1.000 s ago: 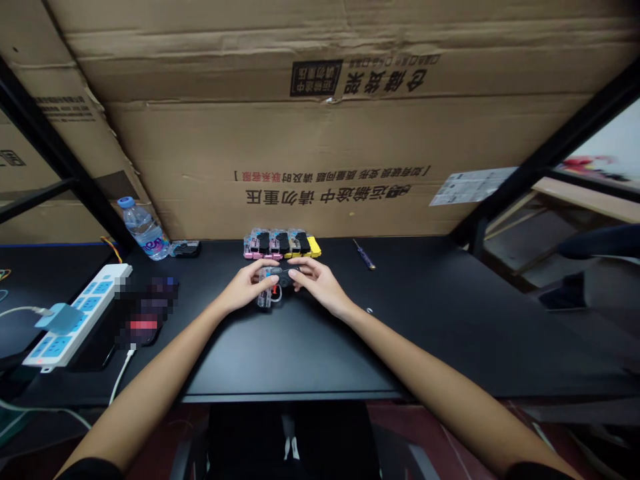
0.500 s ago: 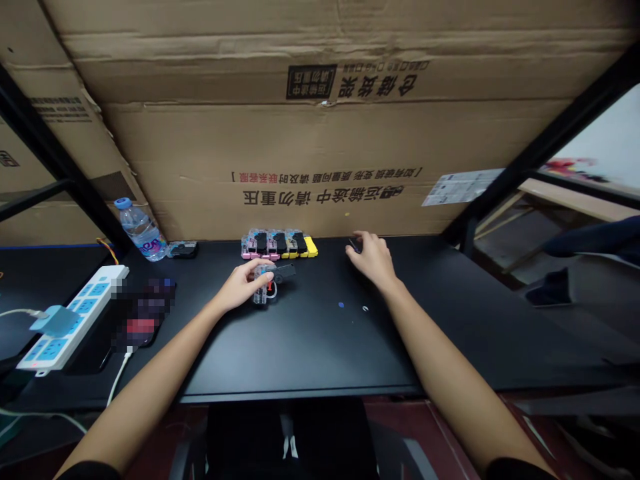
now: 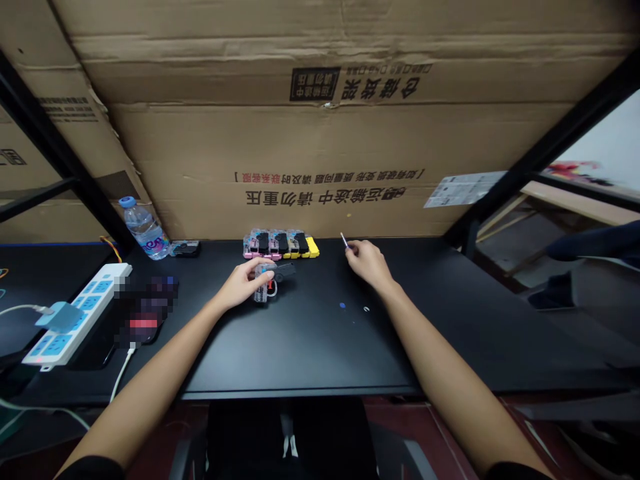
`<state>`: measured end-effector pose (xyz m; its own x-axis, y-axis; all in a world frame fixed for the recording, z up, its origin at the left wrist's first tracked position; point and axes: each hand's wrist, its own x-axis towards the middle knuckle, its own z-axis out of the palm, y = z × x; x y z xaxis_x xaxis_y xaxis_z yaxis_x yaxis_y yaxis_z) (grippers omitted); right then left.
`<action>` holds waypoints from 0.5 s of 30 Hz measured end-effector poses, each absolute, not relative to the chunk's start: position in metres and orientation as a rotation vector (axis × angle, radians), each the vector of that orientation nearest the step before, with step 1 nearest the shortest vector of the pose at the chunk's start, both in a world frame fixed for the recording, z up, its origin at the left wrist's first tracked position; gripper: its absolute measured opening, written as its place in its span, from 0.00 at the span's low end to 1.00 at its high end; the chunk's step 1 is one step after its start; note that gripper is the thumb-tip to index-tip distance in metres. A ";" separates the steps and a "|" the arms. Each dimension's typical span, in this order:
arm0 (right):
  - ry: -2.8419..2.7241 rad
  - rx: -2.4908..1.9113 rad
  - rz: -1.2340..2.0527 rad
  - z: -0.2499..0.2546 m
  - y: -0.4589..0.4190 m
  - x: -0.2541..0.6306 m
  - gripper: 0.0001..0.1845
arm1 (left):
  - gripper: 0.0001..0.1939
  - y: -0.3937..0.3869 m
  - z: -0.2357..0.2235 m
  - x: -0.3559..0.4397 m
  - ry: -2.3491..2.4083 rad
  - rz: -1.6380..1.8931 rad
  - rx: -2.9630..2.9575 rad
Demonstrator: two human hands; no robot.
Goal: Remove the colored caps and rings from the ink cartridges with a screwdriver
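My left hand [image 3: 243,285] is closed around a small clear-and-black plastic gadget [image 3: 261,285], held over the black table [image 3: 300,347]. A black flap juts to the right from it, and red and white parts show below. My right hand [image 3: 371,263] pinches a thin stick [image 3: 344,239] with a pale tip that points up and left; its exact kind cannot be made out. Behind my left hand, several clear-and-black gadgets [image 3: 277,244] with pink and yellow bases stand in a row. A blue bit [image 3: 343,305] and a small white C-shaped piece [image 3: 367,309] lie between my arms.
At the left are a water bottle [image 3: 145,230], another black-and-clear gadget [image 3: 185,249], a white power strip [image 3: 83,313] with a blue plug, and a phone [image 3: 150,313] on a white cable. A cardboard sheet [image 3: 320,140] stands along the table's back edge.
My right hand's fingers have closed, and the thin stick now stands up from them, tilted. My left hand keeps hold of the gadget in about the same place.
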<state>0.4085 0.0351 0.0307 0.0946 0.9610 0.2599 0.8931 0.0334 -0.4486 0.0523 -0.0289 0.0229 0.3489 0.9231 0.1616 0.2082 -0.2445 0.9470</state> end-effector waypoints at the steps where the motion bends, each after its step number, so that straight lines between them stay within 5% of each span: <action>1: -1.771 -1.790 0.204 0.032 0.034 0.406 0.21 | 0.25 -0.028 0.022 0.052 1.013 0.976 1.676; 15: -1.755 -0.994 1.057 0.043 -0.030 0.307 0.24 | 0.27 -0.031 0.021 0.061 0.740 0.998 1.178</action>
<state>0.3068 -0.0297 0.0433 -0.3349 0.9079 0.2522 0.2013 0.3304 -0.9221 0.0613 -0.0307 0.0211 0.3989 0.9165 0.0298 -0.2374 0.0718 0.9687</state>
